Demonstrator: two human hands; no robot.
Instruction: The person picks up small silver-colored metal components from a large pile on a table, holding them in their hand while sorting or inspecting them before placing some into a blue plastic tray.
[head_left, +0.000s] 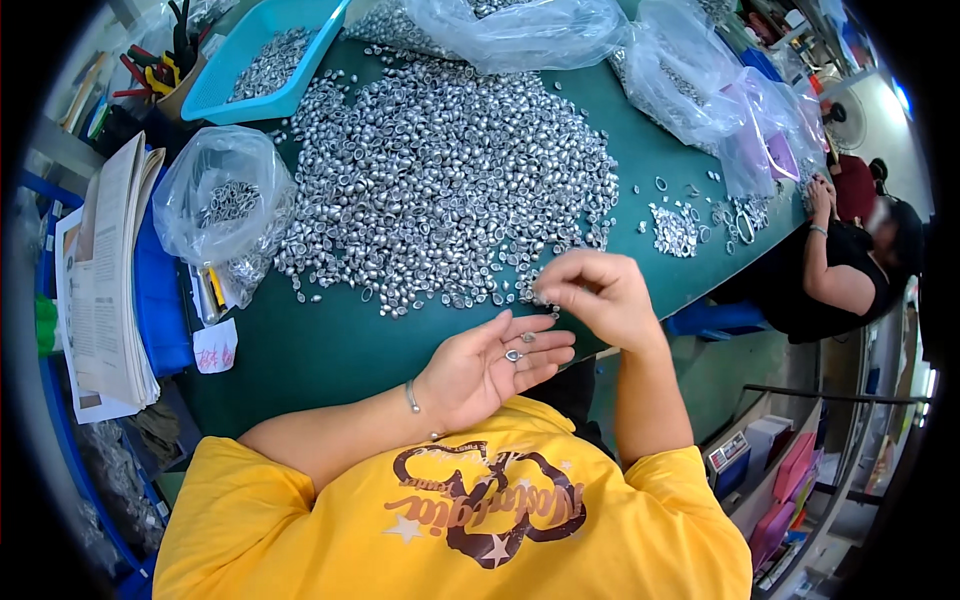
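A wide heap of small silver oval metal pieces [440,180] covers the middle of the green table. My left hand [480,370] is open, palm up, just in front of the heap, with its fingers stretched out. Two small metal pieces [514,355] rest loose on those fingers. Above the left fingertips, at the heap's near right edge, my right hand [600,300] is closed in a pinch. Thumb and forefinger meet beside some loose pieces there, and what lies between them is too small to make out.
A turquoise basket [310,85] holding metal pieces stands at the far left. Nearer is a clear plastic bag [215,170] of parts, beside stacked papers [110,270]. More filled bags [680,90] line the back. Small sorted piles [676,232] lie at right, near another seated person [850,250].
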